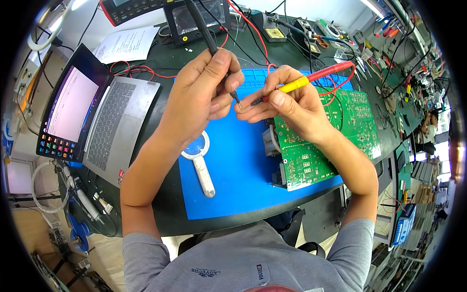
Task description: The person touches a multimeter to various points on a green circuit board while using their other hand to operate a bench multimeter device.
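Observation:
My left hand (199, 87) is raised over the mat, closed around a slim black pen-shaped tool (203, 27) with a thin metal tip pointing down. My right hand (301, 107) grips a red and yellow test probe (295, 84), its red end to the right. The black tool's tip meets the fingertips of my right hand; whether a small part is pinched there I cannot make out. Below lie a blue mat (238, 180) and a white-handled magnifying glass (203, 175). A large green circuit board (311, 160) sits under my right forearm.
An open laptop (114, 114) stands at the left, with printed paper (129, 45) behind it. A bench instrument (134, 10) and a soldering iron stand (272, 33) are at the back. Red and black cables cross the dark table, and loose tools crowd its far right.

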Tool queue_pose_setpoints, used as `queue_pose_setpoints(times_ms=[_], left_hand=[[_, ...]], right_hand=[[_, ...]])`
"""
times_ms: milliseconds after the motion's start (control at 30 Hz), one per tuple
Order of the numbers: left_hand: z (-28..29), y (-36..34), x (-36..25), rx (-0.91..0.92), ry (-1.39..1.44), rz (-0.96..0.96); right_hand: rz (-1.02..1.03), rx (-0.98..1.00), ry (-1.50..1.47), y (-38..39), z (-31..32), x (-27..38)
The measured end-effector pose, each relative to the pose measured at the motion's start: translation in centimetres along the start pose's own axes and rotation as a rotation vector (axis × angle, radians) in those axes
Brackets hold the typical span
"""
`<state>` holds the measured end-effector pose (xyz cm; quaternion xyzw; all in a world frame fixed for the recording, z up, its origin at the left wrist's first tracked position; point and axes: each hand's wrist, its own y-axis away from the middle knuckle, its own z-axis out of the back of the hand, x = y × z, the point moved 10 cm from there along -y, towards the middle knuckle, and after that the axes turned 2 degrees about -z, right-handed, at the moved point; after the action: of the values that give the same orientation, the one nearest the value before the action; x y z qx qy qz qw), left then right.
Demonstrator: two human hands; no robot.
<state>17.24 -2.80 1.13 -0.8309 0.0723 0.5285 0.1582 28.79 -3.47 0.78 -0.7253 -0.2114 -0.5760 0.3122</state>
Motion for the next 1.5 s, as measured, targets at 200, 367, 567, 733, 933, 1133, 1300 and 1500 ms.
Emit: queue_pose_setpoints(times_ms=[200,367,567,733,933,1133,1300,1500], left_hand=[[0.1,0.0,-0.1,-0.007,-0.014,0.016],[0.2,-0.1,-0.1,0.001,-0.014,0.016],[0.4,0.0,0.0,-0.015,-0.004,0.03],[0.0,0.0,0.1,0.005,-0.001,0.051],[-0.1,0.0,0.6,0.022,0.006,0.076],[0.0,0.1,0.7,0.024,0.03,0.095],[-0.1,0.1,1.0,0.03,0.051,0.117],[-0.1,0.1,0.9,0.037,0.046,0.113]], right_hand=[[-0.028,0.002,-0.066,0.0,-0.2,0.0],[-0.018,0.02,-0.05,0.0,-0.2,0.0],[-0.003,0.025,-0.008,0.0,-0.1,-0.1],[0.005,0.019,-0.05,0.1,-0.3,0.1],[-0.015,0.013,-0.045,0.3,-0.1,-0.2],[-0.02,0.013,-0.051,0.2,-0.2,0.0],[-0.035,0.008,-0.053,0.3,-0.1,-0.1],[-0.036,0.012,-0.04,0.3,-0.4,0.2]])
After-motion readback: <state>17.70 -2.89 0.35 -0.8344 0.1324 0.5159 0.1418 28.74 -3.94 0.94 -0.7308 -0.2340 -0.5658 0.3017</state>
